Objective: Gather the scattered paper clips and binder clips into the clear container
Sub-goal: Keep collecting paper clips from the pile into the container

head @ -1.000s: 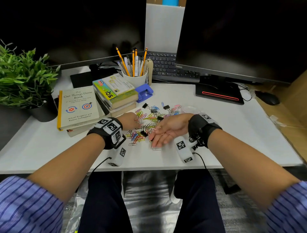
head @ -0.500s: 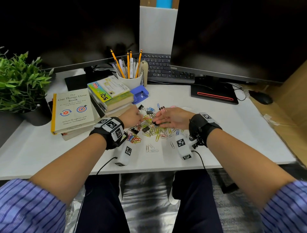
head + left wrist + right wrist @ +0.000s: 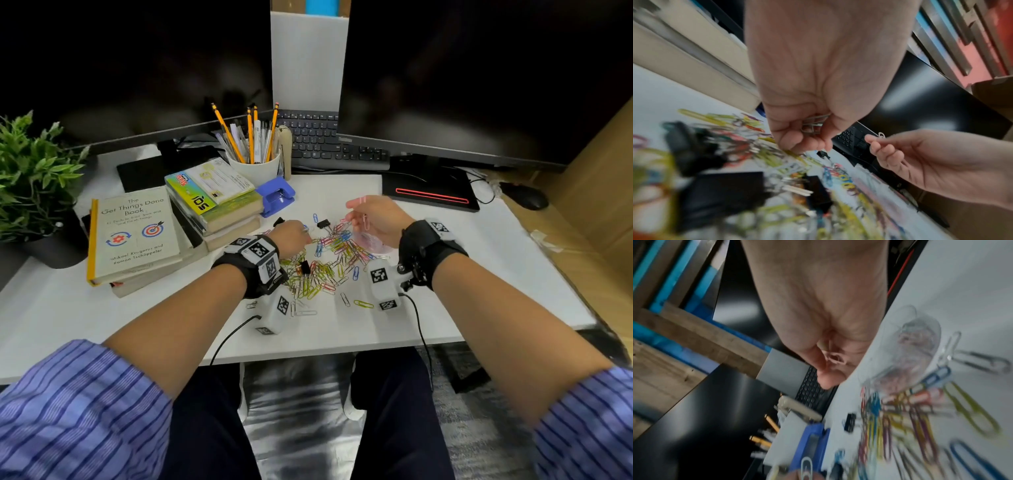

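"Get Things Done Book" on the book cover [image 3: 135,233]

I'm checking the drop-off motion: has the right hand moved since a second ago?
Yes. The right hand has lifted off the paper clips and moved away from the person, toward the red-striped monitor base.

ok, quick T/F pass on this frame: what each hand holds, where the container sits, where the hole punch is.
1. The left hand grips metal clips. True.
2. The right hand presses flat on the desk. False: it is raised, pinching a pink paper clip.
3. The clear container already holds some clips. True.
4. The blue hole punch sits on the book stack. False: it rests on the desk beside the stack.
5. Every clip is in the container. False: the pile of paper clips still lies on the desk.
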